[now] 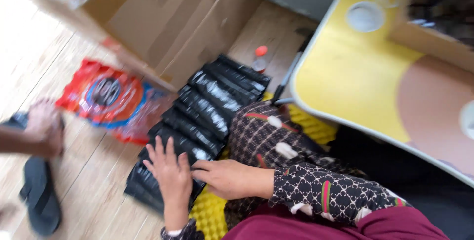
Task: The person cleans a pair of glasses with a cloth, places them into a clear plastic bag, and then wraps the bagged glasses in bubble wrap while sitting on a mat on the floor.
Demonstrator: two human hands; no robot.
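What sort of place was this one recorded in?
Probably a home or small workshop where goods are packed on the floor: a wooden plank floor, a large cardboard box, a row of black pouches under both hands, and a low yellow folding table.

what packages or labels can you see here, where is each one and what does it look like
Black glossy pouches: overlapping row on the wooden floor, flat and rectangular; left hand rests flat on the near ones, right hand beside it.
Red plastic bag: flat on the floor left of the pouches, red and orange with blue and a dark round emblem.
Cardboard box: behind them, plain brown.
Small bottle: by the box, orange cap.
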